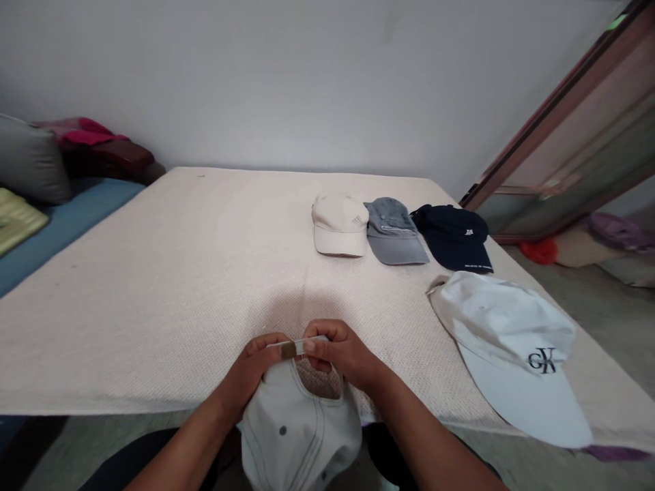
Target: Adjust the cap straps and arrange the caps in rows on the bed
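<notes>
A light grey baseball cap (286,429) hangs at the table's front edge, its back opening and adjustable strap turned upward. My left hand (258,361) pinches the strap beside its brass-coloured buckle (288,350). On the other side of the buckle, my right hand (340,348) is closed on the strap's other part. Both thumbs lie on top of the strap. The cap's brim is not in view. To the right lies a white cap (506,327) with dark letters on its front, brim toward me.
Farther back on the cloth-covered table (153,293) sit a cream cap (340,221), a grey-blue cap (393,228) and a navy cap (453,232) in a row. A wall (286,88) stands behind. Cushions (31,160) lie on a blue surface at left.
</notes>
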### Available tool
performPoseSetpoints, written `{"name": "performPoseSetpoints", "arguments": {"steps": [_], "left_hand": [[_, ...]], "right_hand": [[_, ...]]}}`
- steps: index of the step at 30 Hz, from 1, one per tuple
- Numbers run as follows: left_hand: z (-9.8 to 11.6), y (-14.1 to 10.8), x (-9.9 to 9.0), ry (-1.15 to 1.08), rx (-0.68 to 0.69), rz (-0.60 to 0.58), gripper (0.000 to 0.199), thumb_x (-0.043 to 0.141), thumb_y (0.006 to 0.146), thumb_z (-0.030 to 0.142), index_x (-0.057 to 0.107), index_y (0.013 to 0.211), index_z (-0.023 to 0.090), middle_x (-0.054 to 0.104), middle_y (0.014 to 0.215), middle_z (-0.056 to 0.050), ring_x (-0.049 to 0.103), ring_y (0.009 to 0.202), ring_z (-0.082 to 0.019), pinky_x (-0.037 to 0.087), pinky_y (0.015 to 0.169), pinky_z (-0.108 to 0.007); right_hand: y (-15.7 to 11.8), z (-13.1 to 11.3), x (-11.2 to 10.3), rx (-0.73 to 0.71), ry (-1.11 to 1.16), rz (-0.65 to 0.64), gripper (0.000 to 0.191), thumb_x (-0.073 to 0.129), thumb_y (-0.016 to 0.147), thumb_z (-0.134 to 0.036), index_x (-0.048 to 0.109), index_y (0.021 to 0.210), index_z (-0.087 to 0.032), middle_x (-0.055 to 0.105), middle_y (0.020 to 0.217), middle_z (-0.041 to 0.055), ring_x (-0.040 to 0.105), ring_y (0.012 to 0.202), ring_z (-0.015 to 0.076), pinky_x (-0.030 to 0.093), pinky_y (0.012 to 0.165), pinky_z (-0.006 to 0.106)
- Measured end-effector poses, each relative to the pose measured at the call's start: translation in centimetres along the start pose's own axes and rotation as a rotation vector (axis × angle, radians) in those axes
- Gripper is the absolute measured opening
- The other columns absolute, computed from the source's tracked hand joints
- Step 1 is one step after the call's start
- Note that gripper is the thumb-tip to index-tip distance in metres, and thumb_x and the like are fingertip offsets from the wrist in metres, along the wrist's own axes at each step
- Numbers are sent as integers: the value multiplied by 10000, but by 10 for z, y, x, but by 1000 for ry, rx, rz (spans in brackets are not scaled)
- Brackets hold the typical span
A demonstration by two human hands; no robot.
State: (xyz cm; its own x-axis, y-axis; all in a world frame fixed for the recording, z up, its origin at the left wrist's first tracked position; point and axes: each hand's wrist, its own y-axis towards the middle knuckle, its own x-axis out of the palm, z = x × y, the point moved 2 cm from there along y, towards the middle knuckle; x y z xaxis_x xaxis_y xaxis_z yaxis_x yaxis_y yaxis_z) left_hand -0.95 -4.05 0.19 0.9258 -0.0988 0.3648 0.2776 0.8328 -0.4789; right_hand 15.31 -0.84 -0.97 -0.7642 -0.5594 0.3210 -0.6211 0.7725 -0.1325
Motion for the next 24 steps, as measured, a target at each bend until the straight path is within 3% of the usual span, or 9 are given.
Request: {"name": "performPoseSetpoints", "arguments": {"steps": [5, 10, 18, 24], "left_hand": [[1, 0, 2, -49, 4, 46, 179, 693, 687, 293, 611, 647, 139, 504, 498, 38, 391, 436, -63, 278, 438, -177], [-2, 2, 1, -82, -5, 17, 191, 716, 681, 292, 609, 636, 140, 501, 471, 47, 375, 400, -50, 257, 411, -169], [-3, 5, 0, -88, -18, -4, 192, 732, 687, 306, 621, 688, 149, 541, 511, 41, 410, 417, -51, 284, 427, -169], [0, 0, 1, -79, 4, 56, 164, 703, 691, 275, 593, 659, 158, 500, 488, 58, 390, 426, -54, 264, 424, -163]], "right_hand": [[2, 0, -2, -19, -108, 26, 277, 642, 780, -411, 605, 733, -141, 464, 515, -47, 380, 464, 64, 264, 443, 201], [3, 1, 1, -29, -36, 14, 275, 657, 766, -406, 590, 720, -144, 446, 497, -58, 363, 445, 58, 261, 440, 202], [5, 5, 2, -31, -41, 115, 251, 626, 792, -367, 585, 692, -141, 427, 455, -63, 353, 424, 59, 250, 428, 205], [4, 3, 2, -42, -47, 91, 253, 653, 773, -368, 601, 696, -132, 451, 480, -54, 361, 437, 56, 258, 435, 199]]}}
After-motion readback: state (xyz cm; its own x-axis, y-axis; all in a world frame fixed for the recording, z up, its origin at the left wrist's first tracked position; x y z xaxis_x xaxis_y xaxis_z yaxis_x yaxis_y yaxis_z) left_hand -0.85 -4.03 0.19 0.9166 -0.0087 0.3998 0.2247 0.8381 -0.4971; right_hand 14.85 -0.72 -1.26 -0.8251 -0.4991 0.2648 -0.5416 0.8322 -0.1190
